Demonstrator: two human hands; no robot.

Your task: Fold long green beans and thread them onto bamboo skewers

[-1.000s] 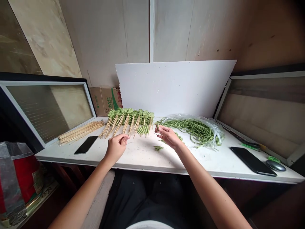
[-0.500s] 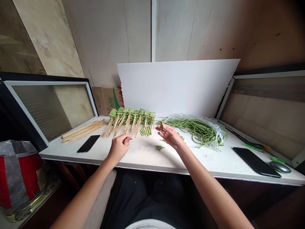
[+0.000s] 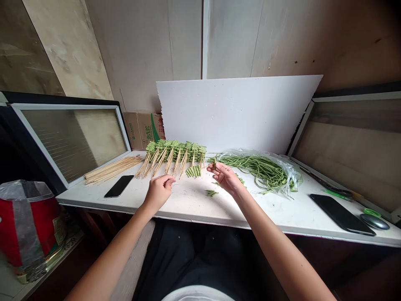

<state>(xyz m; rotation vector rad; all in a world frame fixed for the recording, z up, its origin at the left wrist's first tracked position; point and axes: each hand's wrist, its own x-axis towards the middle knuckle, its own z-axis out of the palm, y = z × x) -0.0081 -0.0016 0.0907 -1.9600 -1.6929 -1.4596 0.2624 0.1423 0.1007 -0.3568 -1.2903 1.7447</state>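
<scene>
My right hand (image 3: 226, 175) pinches a short green bean piece (image 3: 214, 161) between thumb and fingers, above the table. To its left, my left hand (image 3: 159, 190) is closed with curled fingers; what it holds, if anything, is too small to make out. A row of cut bean pieces (image 3: 193, 171) lies between the hands, farther back. Behind it are stacked bean skewers (image 3: 177, 151), their sticks pointing toward me. More cut pieces (image 3: 211, 193) lie below my right hand. Long green beans (image 3: 260, 167) spill from a clear plastic bag (image 3: 291, 173) on the right.
Loose bamboo sticks (image 3: 109, 168) and a phone (image 3: 119, 186) lie on the white table (image 3: 188, 209) at left. A larger black phone (image 3: 341, 214), a mouse (image 3: 374, 221) and scissors (image 3: 338, 191) are at right. A white board (image 3: 234, 113) stands behind.
The camera view has shifted slightly, moving the table's contents a little to the right in the picture. Both hands keep nearly the same pose, the right still pinching the bean piece.
</scene>
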